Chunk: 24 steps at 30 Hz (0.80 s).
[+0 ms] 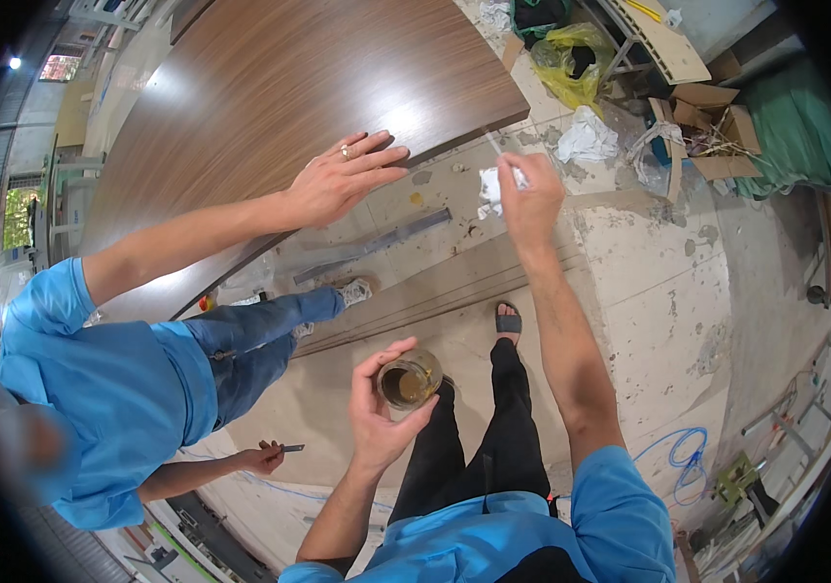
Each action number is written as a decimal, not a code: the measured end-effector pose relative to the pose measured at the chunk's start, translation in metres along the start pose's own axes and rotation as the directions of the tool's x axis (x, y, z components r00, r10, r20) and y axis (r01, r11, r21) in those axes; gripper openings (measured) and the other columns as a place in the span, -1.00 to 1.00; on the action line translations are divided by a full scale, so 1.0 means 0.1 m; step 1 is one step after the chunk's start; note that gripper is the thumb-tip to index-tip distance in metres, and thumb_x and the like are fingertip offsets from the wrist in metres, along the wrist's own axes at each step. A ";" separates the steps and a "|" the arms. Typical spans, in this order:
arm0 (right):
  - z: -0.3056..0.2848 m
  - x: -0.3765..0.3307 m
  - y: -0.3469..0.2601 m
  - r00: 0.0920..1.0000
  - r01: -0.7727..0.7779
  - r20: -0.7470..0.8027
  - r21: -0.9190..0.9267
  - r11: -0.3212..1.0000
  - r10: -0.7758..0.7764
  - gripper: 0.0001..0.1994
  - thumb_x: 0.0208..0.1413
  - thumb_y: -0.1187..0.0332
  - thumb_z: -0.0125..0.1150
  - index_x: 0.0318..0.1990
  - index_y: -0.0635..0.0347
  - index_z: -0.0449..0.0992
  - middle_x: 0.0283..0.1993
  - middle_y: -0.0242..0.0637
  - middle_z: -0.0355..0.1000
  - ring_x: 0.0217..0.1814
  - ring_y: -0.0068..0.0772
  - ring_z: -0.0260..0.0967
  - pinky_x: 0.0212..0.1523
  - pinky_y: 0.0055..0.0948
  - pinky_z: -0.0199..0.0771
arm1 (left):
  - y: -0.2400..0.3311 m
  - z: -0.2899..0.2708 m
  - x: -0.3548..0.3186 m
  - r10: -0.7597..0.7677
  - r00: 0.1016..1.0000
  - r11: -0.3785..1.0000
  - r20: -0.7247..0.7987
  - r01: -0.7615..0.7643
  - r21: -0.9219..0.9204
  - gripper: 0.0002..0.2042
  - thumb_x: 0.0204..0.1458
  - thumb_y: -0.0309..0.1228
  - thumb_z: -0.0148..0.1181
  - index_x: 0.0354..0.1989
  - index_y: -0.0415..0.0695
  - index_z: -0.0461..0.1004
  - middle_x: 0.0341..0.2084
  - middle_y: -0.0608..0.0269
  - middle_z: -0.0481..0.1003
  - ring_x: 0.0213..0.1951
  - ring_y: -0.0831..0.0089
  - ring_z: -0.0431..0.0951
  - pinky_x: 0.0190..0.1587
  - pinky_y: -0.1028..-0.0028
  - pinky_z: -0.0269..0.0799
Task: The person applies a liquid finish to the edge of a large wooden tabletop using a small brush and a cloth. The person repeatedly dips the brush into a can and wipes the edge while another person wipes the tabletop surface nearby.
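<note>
My left hand [382, 420] is closed round an open glass jar [410, 380] with some brownish stuff inside, held in front of my body. Stretched out ahead, my right hand [532, 199] pinches a thin pale stick [493, 141], perhaps a fine brush. A crumpled white cloth or tissue [490, 192] is in the same hand. The stick's tip points at the near right corner of a brown wood-grain board [338, 78]; I cannot tell whether it touches.
On my left a co-worker in a blue shirt [114, 389] rests one hand [343, 180] on the board and holds a small flat tool [292, 448] in the other. A yellow bag [571, 63], white rag [588, 136] and cardboard box [717, 131] lie far right; blue hose [688, 457] lies near right.
</note>
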State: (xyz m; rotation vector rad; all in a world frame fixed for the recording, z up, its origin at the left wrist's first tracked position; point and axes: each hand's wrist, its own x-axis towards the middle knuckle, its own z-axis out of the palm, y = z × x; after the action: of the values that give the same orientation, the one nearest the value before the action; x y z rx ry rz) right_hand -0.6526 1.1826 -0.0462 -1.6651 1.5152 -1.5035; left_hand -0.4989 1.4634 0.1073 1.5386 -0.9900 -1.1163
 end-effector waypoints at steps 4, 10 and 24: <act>-0.01 0.01 -0.02 0.993 -0.049 -0.110 -0.059 0.997 0.042 -0.91 0.14 0.46 0.41 -0.22 0.24 0.71 -0.27 -0.11 0.58 -0.24 -0.04 0.57 -0.22 -0.21 0.51 | -0.02 -0.03 -0.03 0.003 1.000 1.000 -0.011 -0.003 -0.004 -0.24 -0.09 -0.69 0.51 0.30 -0.19 0.23 0.33 -0.15 0.37 0.37 0.18 0.40 0.43 0.21 0.31; 0.00 0.04 0.02 0.998 0.059 -0.022 -0.055 0.997 -0.060 -0.93 0.16 0.46 0.40 -0.23 0.24 0.70 -0.27 -0.11 0.58 -0.26 -0.03 0.55 -0.22 -0.20 0.50 | -0.07 -0.08 -0.07 -0.012 1.000 1.000 -0.017 0.013 0.012 -0.24 -0.10 -0.73 0.45 0.30 -0.16 0.22 0.34 -0.13 0.37 0.36 0.23 0.41 0.40 0.23 0.35; -0.77 -1.50 -0.20 0.645 -0.628 0.537 -0.033 0.778 0.543 -0.82 0.24 0.36 0.41 -0.15 0.32 0.68 -0.25 -0.37 0.64 -0.19 -0.62 0.50 -0.13 -0.50 0.51 | -0.66 -0.41 -0.15 0.015 0.974 0.994 -0.227 -0.040 -0.104 -0.24 -0.09 -0.71 0.46 0.33 -0.17 0.24 0.35 -0.15 0.36 0.35 0.22 0.41 0.40 0.25 0.34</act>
State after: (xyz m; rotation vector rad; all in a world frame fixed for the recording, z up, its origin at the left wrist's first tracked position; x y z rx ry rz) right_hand -0.6846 1.3486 -0.0669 -1.1639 1.3836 -0.7094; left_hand -0.4585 1.5014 0.0512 1.5208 -0.7815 -0.9356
